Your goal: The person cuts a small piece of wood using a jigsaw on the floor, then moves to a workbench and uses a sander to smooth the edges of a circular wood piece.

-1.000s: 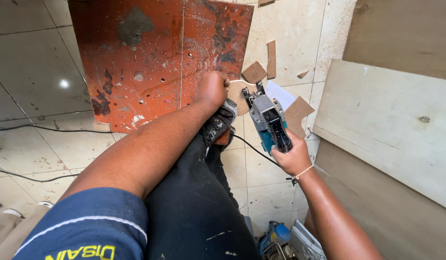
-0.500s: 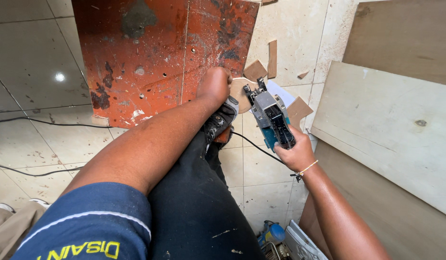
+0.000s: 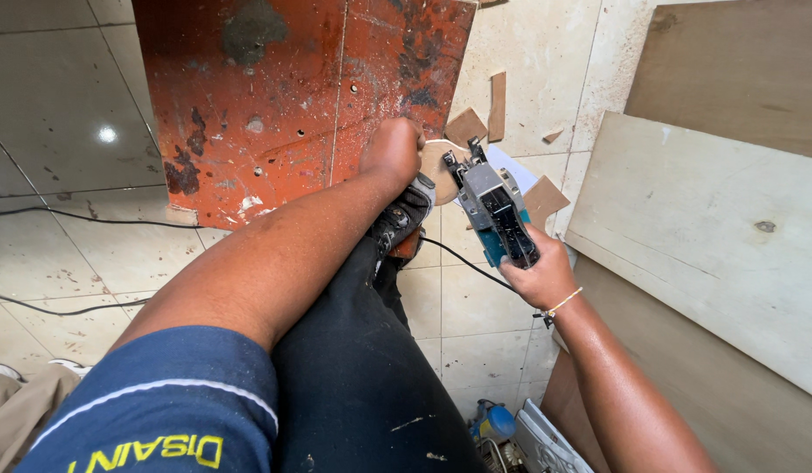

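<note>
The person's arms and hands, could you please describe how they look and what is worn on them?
Both forearms are bare, and neither the left hand nor the right hand wears a glove. The left upper arm is covered by a short dark blue sleeve with a thin white stripe and yellow lettering. The right wrist carries a thin yellow string band. No rings or watch show.

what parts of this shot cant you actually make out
Head view only:
- Left hand: fingers curl out of sight over the red board edge; what they grip is unclear.
- Power tool in right hand: its blade end is hidden by its own body.
- Round wooden piece: mostly covered by hand and tool.
- Items at bottom edge: cut off, too small to identify.
</note>
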